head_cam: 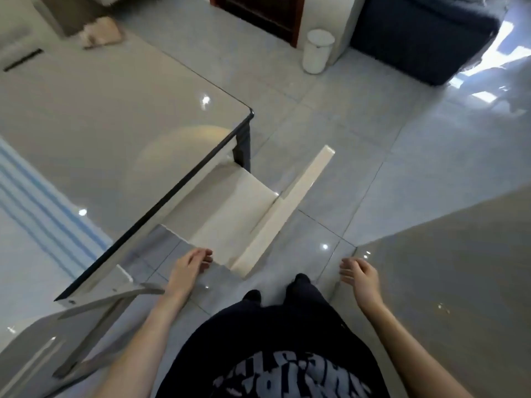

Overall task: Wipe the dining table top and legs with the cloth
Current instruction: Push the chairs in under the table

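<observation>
Nothing's being held right now, tbh. The left hand (189,267) is hung over the floor just beside the table's near edge, fingers loosely curled around nothing. The right hand (359,275) is the same, relaxed and empty, well apart from the table. The cloth (100,33), a crumpled beige thing, is seen lying at the far end of the dining table (86,116), way out of reach of either hand.

Progress is hard to judge on a glossy glass top. No streaks, crumbs or wet patches can be made out, so whether the top has been wiped can't be told. No wiping is being done at this moment, that much is clear. The dark leg (242,147) at the far corner and the metal legs (100,326) by the near corner are probably left to be done, and the cloth would need to be fetched first. A white chair (244,202) is tucked under the edge and may get in the way.
</observation>
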{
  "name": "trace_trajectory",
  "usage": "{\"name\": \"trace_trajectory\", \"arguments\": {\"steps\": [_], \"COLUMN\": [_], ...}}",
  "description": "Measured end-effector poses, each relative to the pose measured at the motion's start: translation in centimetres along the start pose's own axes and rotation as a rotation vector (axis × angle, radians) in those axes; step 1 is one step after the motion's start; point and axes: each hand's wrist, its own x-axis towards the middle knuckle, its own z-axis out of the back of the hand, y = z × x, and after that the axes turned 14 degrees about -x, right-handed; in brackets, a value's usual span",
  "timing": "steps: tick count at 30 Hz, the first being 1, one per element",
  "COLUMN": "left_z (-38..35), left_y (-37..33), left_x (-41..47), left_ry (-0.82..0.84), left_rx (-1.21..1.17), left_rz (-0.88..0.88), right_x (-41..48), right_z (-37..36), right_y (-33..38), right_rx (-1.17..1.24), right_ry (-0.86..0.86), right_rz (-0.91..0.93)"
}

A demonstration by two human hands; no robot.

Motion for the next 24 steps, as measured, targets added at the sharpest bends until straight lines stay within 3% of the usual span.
{"name": "trace_trajectory", "arguments": {"steps": [5,9,14,18,20,24], "left_z": [-4.5,-8.8,-13.3,-15.9,-16.7,-17.6], "left_y": [-2.2,-3.8,-6.2,-6.6,-6.8,-7.5], "left_x": [-2.0,-3.6,-4.5,-4.7,-4.3,-3.9], "left_ry": [-0.129,-0.185,-0.318,-0.511,-0.617,-0.782], "left_rx": [-0.039,0.010,0.551,0.680,0.704,0.712], "left_rz": [-0.111,-0.140,-0.177,-0.129,-0.090,-0.066], "right_x": [5.0,8.3,12.1,14.6,15.2,15.3], "right_z": [0.4,1.3,-0.4,-3.3,-4.3,-5.1], "right_y": [10.2,16.9,22.8,24.1,24.3,24.5], "right_rx": [-0.101,-0.315,-0.688,-1.122,-1.223,-1.166], "right_ry": [0.047,0.035,0.210,0.438,0.381,0.253], "right_rz": [0.418,0.983,1.598,1.679,1.703,1.777]}}
